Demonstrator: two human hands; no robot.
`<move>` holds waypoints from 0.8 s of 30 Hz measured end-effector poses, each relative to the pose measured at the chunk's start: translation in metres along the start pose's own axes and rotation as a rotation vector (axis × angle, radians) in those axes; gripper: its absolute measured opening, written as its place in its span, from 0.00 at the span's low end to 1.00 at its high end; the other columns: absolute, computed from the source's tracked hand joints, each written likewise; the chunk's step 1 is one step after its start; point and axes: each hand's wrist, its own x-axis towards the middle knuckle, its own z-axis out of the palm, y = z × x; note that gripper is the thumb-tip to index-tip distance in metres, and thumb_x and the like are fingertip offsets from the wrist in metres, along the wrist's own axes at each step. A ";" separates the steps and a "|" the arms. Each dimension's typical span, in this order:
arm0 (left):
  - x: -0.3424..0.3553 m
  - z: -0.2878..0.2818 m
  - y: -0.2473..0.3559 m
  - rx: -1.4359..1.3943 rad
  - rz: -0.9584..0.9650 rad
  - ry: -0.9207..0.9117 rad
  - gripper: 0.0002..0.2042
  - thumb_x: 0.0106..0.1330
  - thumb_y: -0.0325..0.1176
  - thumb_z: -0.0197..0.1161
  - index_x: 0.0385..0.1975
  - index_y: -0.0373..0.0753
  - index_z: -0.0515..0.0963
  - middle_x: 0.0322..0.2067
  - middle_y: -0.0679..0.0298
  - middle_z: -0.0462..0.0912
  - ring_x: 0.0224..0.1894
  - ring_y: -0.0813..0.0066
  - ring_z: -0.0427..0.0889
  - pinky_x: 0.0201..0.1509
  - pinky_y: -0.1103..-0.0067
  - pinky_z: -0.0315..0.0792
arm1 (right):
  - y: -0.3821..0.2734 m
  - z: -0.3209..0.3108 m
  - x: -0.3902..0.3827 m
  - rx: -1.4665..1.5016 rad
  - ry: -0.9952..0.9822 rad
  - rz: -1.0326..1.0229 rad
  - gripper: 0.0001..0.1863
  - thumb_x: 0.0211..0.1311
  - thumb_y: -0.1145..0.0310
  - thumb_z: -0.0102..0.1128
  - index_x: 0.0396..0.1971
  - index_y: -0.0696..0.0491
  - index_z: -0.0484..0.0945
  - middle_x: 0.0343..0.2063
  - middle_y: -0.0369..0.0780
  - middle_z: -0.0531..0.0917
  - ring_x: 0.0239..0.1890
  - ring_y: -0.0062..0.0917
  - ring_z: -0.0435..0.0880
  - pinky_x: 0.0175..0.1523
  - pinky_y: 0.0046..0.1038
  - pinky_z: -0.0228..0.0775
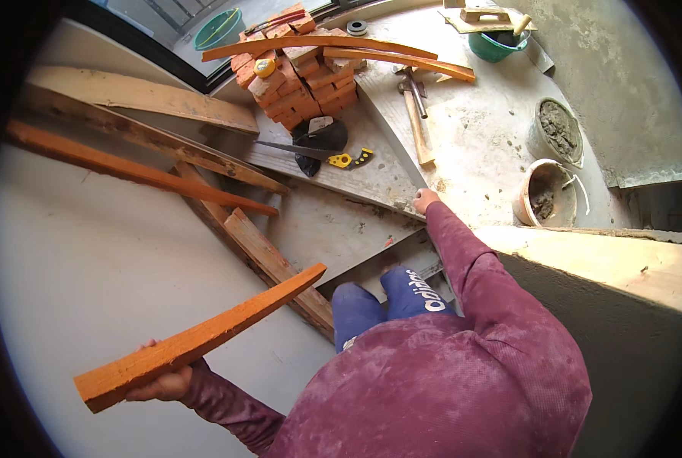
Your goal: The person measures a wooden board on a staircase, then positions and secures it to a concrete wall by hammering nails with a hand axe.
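In my left hand (165,384) is an orange-stained wooden plank (204,332), gripped near its closer end; the far end slants up to the right. My right hand (425,200) is closed at the edge of the concrete step (371,179), and whatever its fingers hold is hidden. A handsaw (341,160) with a yellow and black handle lies on the step to its left. Just beyond the hand lies a hammer (416,130) with a wooden handle.
Stacked bricks (310,91) carry two orange planks (318,43) and a yellow tape measure (264,67). Buckets (535,210) of mortar and a green basin (497,49) stand right. Several boards (143,164) lean along the left wall. Step edges drop toward my legs.
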 end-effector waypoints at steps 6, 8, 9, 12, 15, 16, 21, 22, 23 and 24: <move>0.019 0.013 0.023 0.060 -0.007 0.024 0.39 0.60 0.75 0.38 0.40 0.39 0.73 0.32 0.62 0.77 0.33 0.66 0.78 0.40 0.71 0.77 | 0.014 -0.019 0.044 -0.017 0.026 0.108 0.10 0.51 0.66 0.61 0.31 0.54 0.83 0.32 0.51 0.84 0.41 0.41 0.83 0.49 0.35 0.73; 0.023 0.019 0.014 0.066 -0.028 0.039 0.40 0.58 0.76 0.40 0.39 0.38 0.73 0.32 0.61 0.77 0.33 0.66 0.78 0.39 0.71 0.77 | 0.003 -0.017 0.058 -0.009 0.040 0.082 0.11 0.52 0.67 0.59 0.35 0.54 0.82 0.35 0.51 0.83 0.43 0.42 0.82 0.49 0.36 0.73; 0.024 0.026 0.007 0.072 -0.036 0.045 0.40 0.57 0.76 0.40 0.39 0.38 0.74 0.32 0.61 0.77 0.33 0.65 0.78 0.39 0.71 0.77 | -0.021 -0.032 0.054 0.014 0.064 0.052 0.12 0.52 0.67 0.59 0.36 0.54 0.81 0.36 0.51 0.83 0.43 0.42 0.82 0.50 0.36 0.73; 0.030 0.065 -0.018 0.131 -0.028 -0.025 0.39 0.59 0.75 0.38 0.38 0.40 0.75 0.30 0.61 0.78 0.29 0.66 0.78 0.35 0.72 0.78 | -0.058 -0.060 0.071 0.071 0.256 -0.037 0.12 0.54 0.69 0.56 0.39 0.54 0.80 0.40 0.51 0.81 0.45 0.44 0.80 0.51 0.38 0.72; 0.044 0.085 -0.060 0.101 -0.056 -0.156 0.38 0.59 0.75 0.39 0.37 0.40 0.75 0.29 0.61 0.79 0.29 0.64 0.80 0.37 0.71 0.79 | -0.087 -0.078 0.100 0.032 0.302 -0.130 0.13 0.55 0.70 0.54 0.40 0.55 0.79 0.43 0.50 0.80 0.46 0.45 0.80 0.52 0.38 0.71; 0.045 0.096 -0.073 0.092 -0.065 -0.184 0.38 0.59 0.75 0.40 0.37 0.40 0.75 0.29 0.61 0.80 0.30 0.64 0.80 0.38 0.71 0.79 | -0.095 -0.080 0.115 0.001 0.282 -0.128 0.14 0.55 0.70 0.53 0.41 0.55 0.79 0.44 0.50 0.80 0.46 0.45 0.79 0.52 0.38 0.71; 0.051 0.142 -0.135 0.046 -0.123 -0.369 0.38 0.60 0.74 0.39 0.42 0.41 0.73 0.32 0.60 0.81 0.33 0.64 0.81 0.43 0.68 0.78 | -0.103 -0.085 0.179 0.013 0.444 -0.254 0.17 0.55 0.71 0.52 0.45 0.55 0.78 0.43 0.48 0.80 0.47 0.44 0.79 0.54 0.38 0.70; 0.049 0.149 -0.146 0.067 -0.116 -0.372 0.38 0.60 0.74 0.38 0.43 0.41 0.72 0.32 0.60 0.81 0.34 0.64 0.81 0.44 0.68 0.78 | -0.111 -0.089 0.189 -0.049 0.511 -0.289 0.16 0.55 0.71 0.52 0.45 0.55 0.78 0.42 0.47 0.80 0.46 0.43 0.79 0.53 0.37 0.70; 0.047 0.155 -0.158 0.088 -0.108 -0.373 0.38 0.61 0.74 0.37 0.44 0.41 0.72 0.33 0.60 0.81 0.36 0.64 0.81 0.45 0.68 0.78 | -0.117 -0.092 0.197 -0.027 0.521 -0.315 0.15 0.55 0.71 0.52 0.44 0.55 0.78 0.40 0.47 0.81 0.45 0.43 0.79 0.53 0.38 0.70; 0.044 0.164 -0.173 0.081 -0.125 -0.387 0.39 0.61 0.74 0.36 0.45 0.41 0.71 0.34 0.60 0.81 0.36 0.63 0.81 0.46 0.67 0.77 | -0.123 -0.097 0.201 -0.009 0.537 -0.333 0.15 0.56 0.71 0.52 0.43 0.55 0.79 0.39 0.46 0.81 0.45 0.43 0.79 0.52 0.38 0.70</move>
